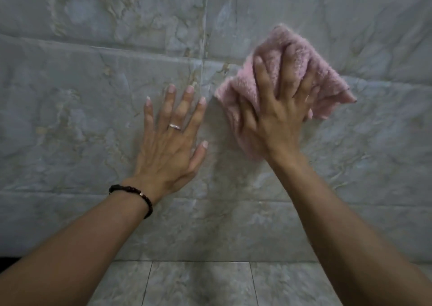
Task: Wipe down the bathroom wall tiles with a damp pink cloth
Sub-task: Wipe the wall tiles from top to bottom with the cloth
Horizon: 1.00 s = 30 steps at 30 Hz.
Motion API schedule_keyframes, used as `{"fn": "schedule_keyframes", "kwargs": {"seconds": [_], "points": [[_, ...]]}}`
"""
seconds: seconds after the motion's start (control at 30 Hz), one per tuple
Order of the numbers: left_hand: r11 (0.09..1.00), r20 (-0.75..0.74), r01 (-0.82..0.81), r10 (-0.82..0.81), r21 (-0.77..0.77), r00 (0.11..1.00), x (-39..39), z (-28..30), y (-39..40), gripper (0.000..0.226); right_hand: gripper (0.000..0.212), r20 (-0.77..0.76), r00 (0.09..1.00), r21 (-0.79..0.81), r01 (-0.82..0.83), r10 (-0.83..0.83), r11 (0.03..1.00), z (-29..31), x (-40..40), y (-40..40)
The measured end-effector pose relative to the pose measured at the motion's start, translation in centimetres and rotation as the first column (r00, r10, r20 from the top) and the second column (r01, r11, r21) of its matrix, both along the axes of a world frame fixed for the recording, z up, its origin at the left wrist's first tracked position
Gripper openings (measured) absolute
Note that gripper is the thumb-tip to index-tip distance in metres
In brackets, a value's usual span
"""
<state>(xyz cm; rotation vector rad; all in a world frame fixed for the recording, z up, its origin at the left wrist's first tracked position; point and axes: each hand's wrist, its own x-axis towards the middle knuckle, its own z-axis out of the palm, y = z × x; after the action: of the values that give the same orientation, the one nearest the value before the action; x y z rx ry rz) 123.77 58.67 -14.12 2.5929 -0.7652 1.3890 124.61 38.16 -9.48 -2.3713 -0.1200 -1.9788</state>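
- Wall tiles [93,99]: grey, marbled with tan veining, filling nearly the whole view; grout lines are running across and one vertical joint is passing up between the two hands.
- Pink cloth [275,71]: fluffy, bunched, lying flat against the wall at about 2 o'clock from the centre of the view; its corners are sticking out at 12, 3 and 9 o'clock from under the hand on it.
- Right hand [278,116]: pressing the pink cloth onto the tiles, palm down; grip is spread wide, the fingers [259,76] fanning over the fabric and digging into its folds rather than closing around it.
- Left hand [168,142]: lying flat on bare tile at 9 o'clock from the cloth, just beside it and not touching it; grip is fully open, fingers splayed, holding nothing.
- Ring [175,126]: silver band, sitting on a left-hand finger.
- Bracelet [135,195]: dark beads, circling the left wrist.
- Floor tiles [198,282]: similar grey, showing at 6 o'clock below the wall.
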Motion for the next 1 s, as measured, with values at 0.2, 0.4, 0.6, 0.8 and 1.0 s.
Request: {"fn": "schedule_keyframes", "kwargs": {"seconds": [0.2, 0.4, 0.6, 0.8, 1.0], "points": [[0.999, 0.019, 0.02, -0.02, -0.026, 1.0, 0.0, 1.6, -1.4, 0.072, 0.057, -0.108, 0.99, -0.431, -0.126, 0.087, 0.894, -3.7, -0.9, -2.0], [0.999, -0.001, -0.008, 0.008, 0.041, 1.0, -0.4, 0.7, -2.3, 0.072, 0.06, -0.012, 0.997, 0.069, 0.075, -0.074, 0.995, -0.1, -0.7, -5.9], [0.998, 0.018, -0.005, 0.004, 0.061, 1.0, -1.0, 0.9, -3.9, 0.073, 0.063, -0.124, 0.992, -0.478, -0.064, 0.005, 0.876, -5.3, -1.3, -5.7], [1.0, -0.004, -0.017, 0.018, 0.023, 1.0, -0.9, 0.3, -4.9, 0.072, 0.067, -0.019, 0.996, 0.153, 0.091, -0.09, 0.984, 0.1, -0.8, -8.4], [0.987, 0.041, -0.039, 0.033, 0.156, 0.999, -0.3, -0.2, -4.6, 0.073, 0.055, -0.205, 0.977, -0.639, -0.178, 0.057, 0.749, -6.1, -1.1, -9.8]]}}
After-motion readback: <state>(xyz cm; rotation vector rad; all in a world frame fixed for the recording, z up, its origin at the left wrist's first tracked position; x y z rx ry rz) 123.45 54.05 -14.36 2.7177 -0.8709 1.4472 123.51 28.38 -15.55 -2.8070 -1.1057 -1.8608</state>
